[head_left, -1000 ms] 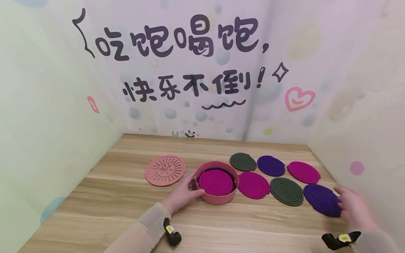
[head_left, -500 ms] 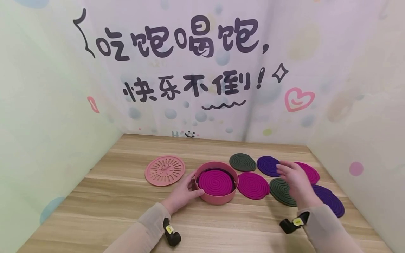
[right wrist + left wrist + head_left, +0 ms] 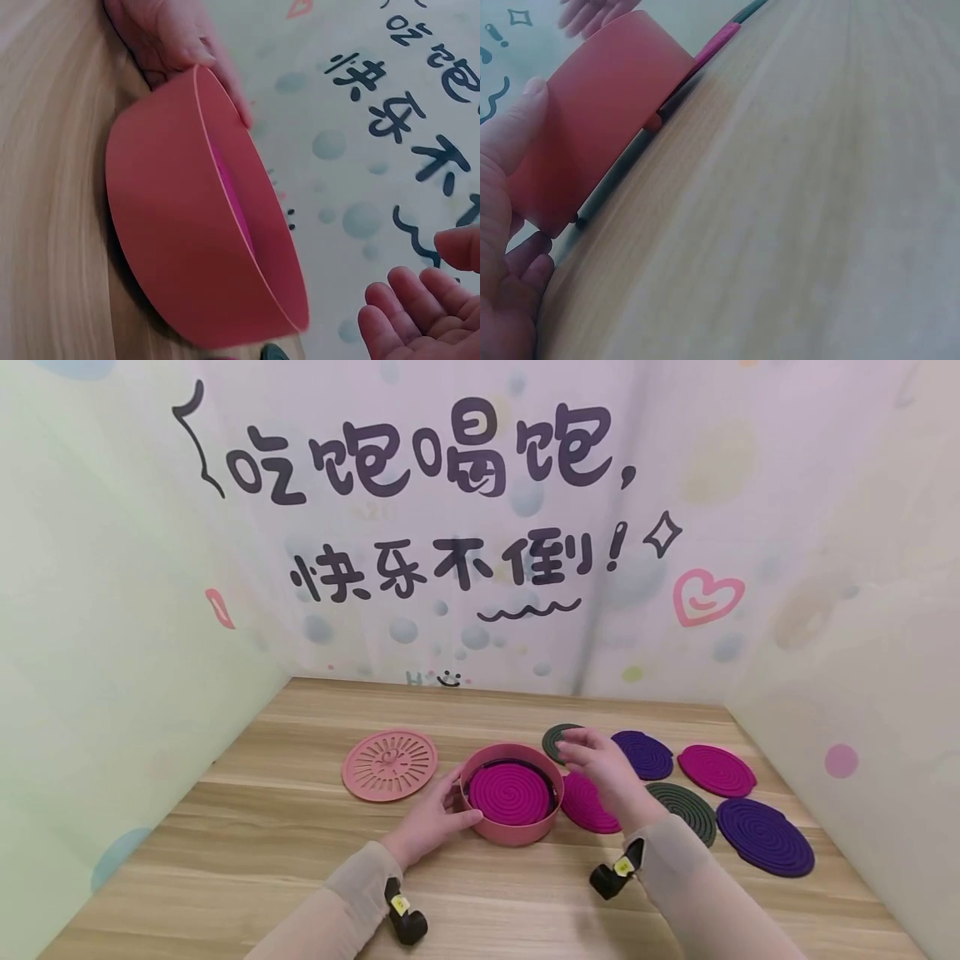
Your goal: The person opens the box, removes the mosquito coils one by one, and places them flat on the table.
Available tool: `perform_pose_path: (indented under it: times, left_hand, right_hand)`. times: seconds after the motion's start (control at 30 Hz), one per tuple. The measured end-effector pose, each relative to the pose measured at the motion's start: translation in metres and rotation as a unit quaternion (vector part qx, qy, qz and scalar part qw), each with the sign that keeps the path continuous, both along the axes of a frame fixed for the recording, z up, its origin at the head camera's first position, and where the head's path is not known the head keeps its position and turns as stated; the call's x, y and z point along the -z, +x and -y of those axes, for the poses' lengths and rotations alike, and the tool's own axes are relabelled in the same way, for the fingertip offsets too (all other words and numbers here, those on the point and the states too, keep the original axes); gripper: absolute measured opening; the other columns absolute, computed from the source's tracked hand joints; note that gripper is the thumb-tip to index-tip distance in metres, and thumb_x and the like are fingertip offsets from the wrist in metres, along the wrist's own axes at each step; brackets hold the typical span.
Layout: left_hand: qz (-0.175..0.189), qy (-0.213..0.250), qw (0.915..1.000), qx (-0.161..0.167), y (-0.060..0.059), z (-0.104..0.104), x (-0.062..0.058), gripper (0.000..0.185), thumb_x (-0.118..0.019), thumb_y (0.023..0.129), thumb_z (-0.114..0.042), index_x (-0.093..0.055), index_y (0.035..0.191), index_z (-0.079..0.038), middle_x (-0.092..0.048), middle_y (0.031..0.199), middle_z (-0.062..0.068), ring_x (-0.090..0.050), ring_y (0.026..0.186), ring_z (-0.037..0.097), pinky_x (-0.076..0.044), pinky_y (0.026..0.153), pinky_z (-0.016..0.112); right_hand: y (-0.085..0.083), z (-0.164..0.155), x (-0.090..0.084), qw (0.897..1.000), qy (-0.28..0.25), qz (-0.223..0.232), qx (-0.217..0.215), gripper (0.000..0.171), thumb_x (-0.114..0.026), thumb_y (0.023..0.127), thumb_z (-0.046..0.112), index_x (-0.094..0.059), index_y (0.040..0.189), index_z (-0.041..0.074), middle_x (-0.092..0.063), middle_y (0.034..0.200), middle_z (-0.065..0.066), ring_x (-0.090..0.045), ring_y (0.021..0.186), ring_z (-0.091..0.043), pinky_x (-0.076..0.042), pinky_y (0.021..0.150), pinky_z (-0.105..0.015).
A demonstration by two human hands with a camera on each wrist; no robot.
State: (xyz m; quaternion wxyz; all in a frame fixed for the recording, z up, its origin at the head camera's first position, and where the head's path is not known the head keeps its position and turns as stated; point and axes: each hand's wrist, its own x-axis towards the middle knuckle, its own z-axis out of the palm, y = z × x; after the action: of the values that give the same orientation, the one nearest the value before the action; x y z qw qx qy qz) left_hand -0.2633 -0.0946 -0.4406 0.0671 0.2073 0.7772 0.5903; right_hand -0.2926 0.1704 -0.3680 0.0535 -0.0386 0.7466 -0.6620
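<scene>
On the pale wooden tabletop (image 3: 247, 852) my left hand (image 3: 433, 817) curls against the side of the round pink plastic bowl (image 3: 512, 831), which holds a magenta spiral coil (image 3: 512, 793). My right hand (image 3: 604, 770) hovers with relaxed fingers, holding nothing, just right of the bowl above the dark green spiral coil (image 3: 555, 740).

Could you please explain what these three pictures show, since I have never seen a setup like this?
No machine here: a person works with bare hands and wears three cameras. The wide picture comes from the head, the other two from the wrists. On the wooden table stands a pink round box with a magenta spiral coil inside; the left hand grips its side. The slotted pink lid lies to its left. Green, purple and magenta coils lie to its right, such as the purple coil. The right hand hovers open above them, holding nothing.
</scene>
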Motion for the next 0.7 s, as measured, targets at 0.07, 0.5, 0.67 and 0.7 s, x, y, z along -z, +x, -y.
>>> perform_pose_path:
  times: [0.07,0.5,0.67,0.7]
  left_hand:
    - [0.003,-0.002,1.0,-0.002,0.0,0.0,0.0,0.078,-0.064,0.077,-0.023,-0.016,0.138,-0.011,-0.023,0.136,0.016,-0.03,0.119,0.03,-0.026,0.096,0.039]
    - [0.008,-0.007,0.9999,-0.002,0.002,0.001,-0.002,0.078,-0.064,0.077,-0.024,-0.016,0.138,-0.012,-0.023,0.136,0.015,-0.028,0.12,0.03,-0.026,0.096,0.039]
    - [0.013,-0.006,0.9999,-0.004,0.002,0.0,-0.002,0.078,-0.064,0.077,-0.024,-0.016,0.138,-0.012,-0.022,0.137,0.014,-0.028,0.12,0.029,-0.025,0.096,0.039]
    - [0.014,-0.006,0.9999,-0.004,0.002,0.0,-0.002,0.078,-0.064,0.077,-0.024,-0.016,0.138,-0.012,-0.022,0.137,0.014,-0.028,0.12,0.029,-0.025,0.096,0.039]
  right_hand:
    - [-0.002,0.009,0.003,1.0,0.002,0.002,-0.007,0.039,-0.054,0.084,0.015,-0.041,0.117,0.0,-0.045,0.115,-0.018,-0.043,0.107,-0.032,-0.033,0.091,-0.042]
    - [-0.02,0.045,0.023,0.997,0.067,0.043,0.008,0.038,-0.058,0.082,0.018,-0.048,0.116,0.006,-0.052,0.107,-0.007,-0.049,0.098,-0.022,-0.038,0.086,-0.04]
    - [-0.021,0.051,0.029,0.993,0.111,0.038,0.025,0.034,-0.059,0.08,0.02,-0.052,0.111,0.008,-0.054,0.104,-0.006,-0.049,0.096,-0.02,-0.038,0.084,-0.04]
    - [-0.021,0.051,0.029,0.992,0.119,0.038,0.026,0.034,-0.059,0.08,0.021,-0.052,0.11,0.009,-0.054,0.104,-0.006,-0.048,0.096,-0.021,-0.038,0.084,-0.04]
